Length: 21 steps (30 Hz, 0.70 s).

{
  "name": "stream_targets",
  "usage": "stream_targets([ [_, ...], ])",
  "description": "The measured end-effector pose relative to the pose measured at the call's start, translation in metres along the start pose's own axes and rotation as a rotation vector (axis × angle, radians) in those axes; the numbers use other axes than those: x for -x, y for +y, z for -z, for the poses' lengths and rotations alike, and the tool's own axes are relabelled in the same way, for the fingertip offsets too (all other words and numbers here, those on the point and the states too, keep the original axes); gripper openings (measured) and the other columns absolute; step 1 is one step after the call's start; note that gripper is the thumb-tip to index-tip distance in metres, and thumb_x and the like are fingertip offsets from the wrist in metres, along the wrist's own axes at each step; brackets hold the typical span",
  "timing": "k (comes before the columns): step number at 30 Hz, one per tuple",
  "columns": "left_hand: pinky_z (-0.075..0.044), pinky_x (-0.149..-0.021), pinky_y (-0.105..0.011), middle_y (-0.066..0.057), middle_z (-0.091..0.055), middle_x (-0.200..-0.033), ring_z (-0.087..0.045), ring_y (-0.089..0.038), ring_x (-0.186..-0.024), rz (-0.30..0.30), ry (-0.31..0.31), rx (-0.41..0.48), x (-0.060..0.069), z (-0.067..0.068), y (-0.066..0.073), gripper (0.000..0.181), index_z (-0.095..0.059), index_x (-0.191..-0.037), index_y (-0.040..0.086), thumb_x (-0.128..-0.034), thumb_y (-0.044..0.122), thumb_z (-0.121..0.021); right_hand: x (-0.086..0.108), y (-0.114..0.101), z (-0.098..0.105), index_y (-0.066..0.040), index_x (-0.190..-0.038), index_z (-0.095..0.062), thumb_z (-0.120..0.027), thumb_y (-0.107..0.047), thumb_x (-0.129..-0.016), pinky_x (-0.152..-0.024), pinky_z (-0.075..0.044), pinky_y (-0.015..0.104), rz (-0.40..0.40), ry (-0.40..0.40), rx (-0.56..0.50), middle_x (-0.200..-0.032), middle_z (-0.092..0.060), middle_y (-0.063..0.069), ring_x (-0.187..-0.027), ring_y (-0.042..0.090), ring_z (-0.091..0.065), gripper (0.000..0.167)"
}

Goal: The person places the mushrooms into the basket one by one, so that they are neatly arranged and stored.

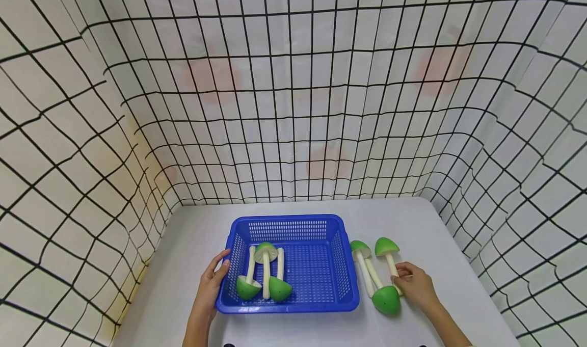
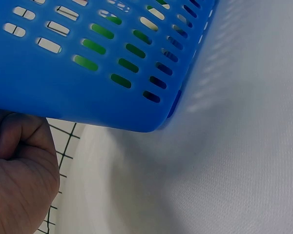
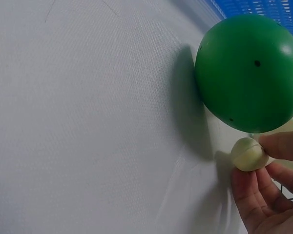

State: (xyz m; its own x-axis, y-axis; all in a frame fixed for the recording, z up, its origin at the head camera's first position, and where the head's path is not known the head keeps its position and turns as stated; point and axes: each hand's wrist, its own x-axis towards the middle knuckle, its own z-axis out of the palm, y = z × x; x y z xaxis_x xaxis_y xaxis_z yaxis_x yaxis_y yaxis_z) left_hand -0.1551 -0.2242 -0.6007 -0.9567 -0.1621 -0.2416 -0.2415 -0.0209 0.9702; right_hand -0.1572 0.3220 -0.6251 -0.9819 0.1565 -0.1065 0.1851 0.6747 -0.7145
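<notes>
My left hand (image 1: 212, 285) grips the left rim of a blue plastic basket (image 1: 293, 308); in the left wrist view the curled fingers (image 2: 19, 131) meet the rim. Inside the basket's left half lie three toy mushrooms with green caps and pale stems, among them one mushroom (image 1: 266, 255) with its cap at the back. Right of the basket, my right hand (image 1: 416, 286) pinches the stem of a green-capped mushroom (image 1: 386, 246) between thumb and fingers. Close by its stem end (image 3: 249, 155) sits the round cap of another mushroom (image 3: 249, 73), lying cap toward me.
A third mushroom (image 1: 359, 248) lies between the basket and the held one, cap at the back. White cloth covers the table (image 1: 412, 219). Black netting (image 1: 293, 107) over white sheeting rises at the back and both sides.
</notes>
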Motion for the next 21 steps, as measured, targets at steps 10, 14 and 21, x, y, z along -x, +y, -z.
stream_targets([
  [10,-0.056,-0.086,-0.032,-0.019,-0.053,-0.147,-0.064,-0.026,-0.113,0.000,-0.012,0.002,0.001,0.001,0.001,0.058,-0.047,-0.155,0.026,-0.1028,0.050,-0.058,0.002,-0.002,0.004,0.002,-0.125,-0.065,-0.076,-0.020,-0.090,-0.071,-0.050,0.021,0.003,0.007,0.002,-0.104,-0.070,0.011,-0.086,0.008,-0.067,0.042],
  [14,-0.057,-0.086,-0.032,-0.020,-0.052,-0.148,-0.064,-0.027,-0.113,-0.003,-0.012,0.002,0.001,0.001,0.000,0.058,-0.047,-0.155,0.025,-0.1032,0.048,-0.058,0.002,-0.005,0.007,0.003,-0.126,-0.065,-0.076,-0.021,-0.091,-0.071,-0.050,0.021,0.009,0.009,0.004,-0.105,-0.070,0.011,-0.085,0.009,-0.066,0.044],
  [21,-0.057,-0.085,-0.033,-0.019,-0.054,-0.146,-0.065,-0.027,-0.111,-0.003,0.002,-0.001,-0.001,0.000,0.000,0.056,-0.050,-0.152,0.026,-0.1024,0.049,-0.059,0.003,-0.011,0.010,0.002,-0.126,-0.064,-0.076,-0.021,-0.092,-0.070,-0.050,0.021,0.014,0.020,-0.010,-0.106,-0.070,0.012,-0.086,0.009,-0.065,0.043],
])
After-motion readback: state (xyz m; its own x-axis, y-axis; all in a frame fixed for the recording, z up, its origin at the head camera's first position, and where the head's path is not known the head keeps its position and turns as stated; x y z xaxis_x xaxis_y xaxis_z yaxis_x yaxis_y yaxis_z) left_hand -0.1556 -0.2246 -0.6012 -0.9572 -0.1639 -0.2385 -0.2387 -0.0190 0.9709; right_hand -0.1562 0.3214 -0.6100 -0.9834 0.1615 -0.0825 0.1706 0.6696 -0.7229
